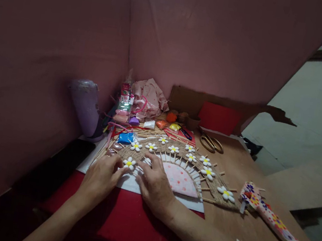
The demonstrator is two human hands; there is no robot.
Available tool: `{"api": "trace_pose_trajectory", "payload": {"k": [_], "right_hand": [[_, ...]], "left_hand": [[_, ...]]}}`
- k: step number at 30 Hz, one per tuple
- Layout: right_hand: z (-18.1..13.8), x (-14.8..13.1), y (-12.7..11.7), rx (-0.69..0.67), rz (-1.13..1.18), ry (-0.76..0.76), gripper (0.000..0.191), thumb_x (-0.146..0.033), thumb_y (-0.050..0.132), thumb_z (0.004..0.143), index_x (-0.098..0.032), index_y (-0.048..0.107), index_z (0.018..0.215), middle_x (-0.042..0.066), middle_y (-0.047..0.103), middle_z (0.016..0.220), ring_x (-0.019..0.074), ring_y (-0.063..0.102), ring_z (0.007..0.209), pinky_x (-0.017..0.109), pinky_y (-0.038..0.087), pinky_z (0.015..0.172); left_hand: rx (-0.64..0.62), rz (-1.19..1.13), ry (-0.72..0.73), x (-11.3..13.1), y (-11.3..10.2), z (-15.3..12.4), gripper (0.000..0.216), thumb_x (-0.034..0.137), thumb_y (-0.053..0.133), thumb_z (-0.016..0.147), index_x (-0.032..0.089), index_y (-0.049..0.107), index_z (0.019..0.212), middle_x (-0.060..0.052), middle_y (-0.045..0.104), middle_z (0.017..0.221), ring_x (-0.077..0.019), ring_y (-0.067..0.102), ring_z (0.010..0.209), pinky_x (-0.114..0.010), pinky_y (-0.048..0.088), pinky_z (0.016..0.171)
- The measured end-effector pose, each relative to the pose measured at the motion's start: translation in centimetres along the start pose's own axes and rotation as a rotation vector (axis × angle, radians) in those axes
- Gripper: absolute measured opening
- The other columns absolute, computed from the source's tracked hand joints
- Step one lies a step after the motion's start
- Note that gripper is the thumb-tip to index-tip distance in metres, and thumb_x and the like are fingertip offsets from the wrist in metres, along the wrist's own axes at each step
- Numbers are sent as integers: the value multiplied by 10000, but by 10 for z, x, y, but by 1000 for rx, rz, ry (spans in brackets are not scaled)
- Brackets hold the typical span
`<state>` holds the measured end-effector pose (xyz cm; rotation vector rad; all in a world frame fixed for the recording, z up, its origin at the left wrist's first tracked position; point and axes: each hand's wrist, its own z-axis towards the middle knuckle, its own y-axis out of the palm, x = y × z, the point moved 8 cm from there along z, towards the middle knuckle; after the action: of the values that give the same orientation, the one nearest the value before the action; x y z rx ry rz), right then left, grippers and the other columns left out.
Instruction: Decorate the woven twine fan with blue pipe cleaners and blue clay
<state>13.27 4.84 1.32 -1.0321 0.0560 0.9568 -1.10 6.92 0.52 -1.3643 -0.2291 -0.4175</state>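
working at the left end of the twine arch [181, 147]; end daisy [129, 163] sits on it, between my hands. left hand [102, 174]: thumb and forefinger close together at the petals, can't tell if they pinch. right hand [155, 183]: fingers loosely spread, just right of that daisy. spotted pink half-disc [180, 179] inside the curve, white sheet [129, 184] under. blue packet [127, 137] and scissors [204, 135] behind, floral-covered glue gun [268, 215] right, on the bench [235, 150].
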Motion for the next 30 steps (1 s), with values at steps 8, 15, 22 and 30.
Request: {"api": "trace_pose_trajectory", "payload": {"k": [8,15,22,30], "right_hand": [[0,1,-1,-4,9,-1,302,-100,549,798,-156,569,1093,147,444,1255,258,400,1206,485,371,1010],[0,2,0,-13,-7,-2,303,-103,542,801,-132,575,1100,162,442,1251,260,393,1205,475,364,1019],[-1,2,0,-3,-12,-4,318,-101,541,806,-150,562,1120,150,442,1255,258,393,1204,489,368,1010],[-2,3,2,-1,-8,-3,306,-101,544,806,-164,562,1105,139,446,1257,258,398,1203,494,367,1010]], "left_hand": [[7,7,54,7,4,1,214,368,468,834,190,571,774,-40,605,736,-185,555,697,-294,387,613],[-13,-17,43,8,6,0,237,374,439,849,189,559,763,-43,598,738,-189,545,712,-302,386,634],[-6,-48,54,7,8,0,231,360,445,852,185,560,756,-38,590,727,-174,537,696,-295,384,623],[22,-28,33,1,3,-5,60,254,514,797,203,544,789,-10,587,727,-163,536,695,-263,345,598]]}}
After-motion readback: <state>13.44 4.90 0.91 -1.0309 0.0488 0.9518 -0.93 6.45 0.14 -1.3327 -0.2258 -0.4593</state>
